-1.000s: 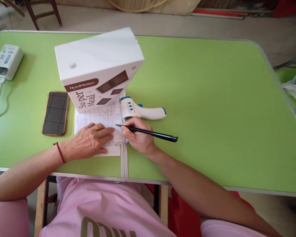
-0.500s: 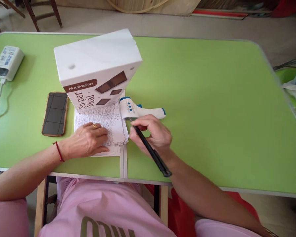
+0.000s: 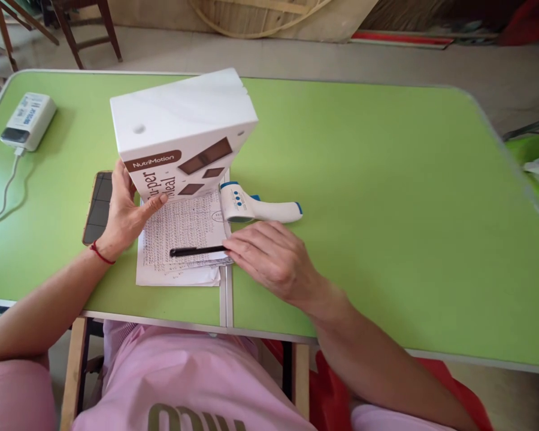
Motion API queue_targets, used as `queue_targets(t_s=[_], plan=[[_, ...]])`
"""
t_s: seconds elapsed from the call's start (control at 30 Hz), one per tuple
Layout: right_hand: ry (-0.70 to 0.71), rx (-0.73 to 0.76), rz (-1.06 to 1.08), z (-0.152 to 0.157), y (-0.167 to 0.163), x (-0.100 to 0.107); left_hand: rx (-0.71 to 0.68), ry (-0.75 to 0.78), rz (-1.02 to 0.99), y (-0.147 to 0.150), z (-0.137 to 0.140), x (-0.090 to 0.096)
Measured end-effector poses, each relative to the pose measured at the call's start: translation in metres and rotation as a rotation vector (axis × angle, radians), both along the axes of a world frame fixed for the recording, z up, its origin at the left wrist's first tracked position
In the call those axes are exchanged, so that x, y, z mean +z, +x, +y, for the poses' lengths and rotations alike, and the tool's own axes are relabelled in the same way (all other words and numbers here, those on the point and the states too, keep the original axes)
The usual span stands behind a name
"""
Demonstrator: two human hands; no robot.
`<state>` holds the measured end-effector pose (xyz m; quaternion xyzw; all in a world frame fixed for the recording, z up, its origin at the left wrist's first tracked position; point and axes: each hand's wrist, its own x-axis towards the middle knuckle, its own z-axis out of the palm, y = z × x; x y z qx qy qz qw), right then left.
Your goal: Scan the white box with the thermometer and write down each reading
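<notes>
Nearest, the right hand (image 3: pixel 273 260) lies flat and released, fingertips touching the black pen (image 3: pixel 197 251) resting across the handwritten papers (image 3: pixel 179 239), pinning them. The left hand (image 3: pixel 123 209) grasps the white box (image 3: pixel 184 134) marked "NutriMotion Su-per Meal", steadying it upright on the green counter (image 3: pixel 363 209).
</notes>
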<state>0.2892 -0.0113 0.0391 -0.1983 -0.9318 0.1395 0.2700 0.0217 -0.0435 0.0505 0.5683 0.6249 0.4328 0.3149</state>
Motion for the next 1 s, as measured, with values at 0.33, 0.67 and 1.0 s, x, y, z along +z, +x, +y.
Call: queue_targets(t_s=[0.33, 0.67, 1.0], plan=[[-0.086, 0.078, -0.149, 0.0, -0.001, -0.015, 0.105, 0.008, -0.162, -0.006, -0.003, -0.012], [-0.145, -0.091, 0.085, 0.007, 0.003, -0.023, 0.112, -0.057, -0.27, 0.007, -0.013, 0.011], [-0.216, -0.421, -0.179, 0.024, 0.015, -0.061, 0.117, -0.134, -0.187, 0.008, -0.014, 0.01]])
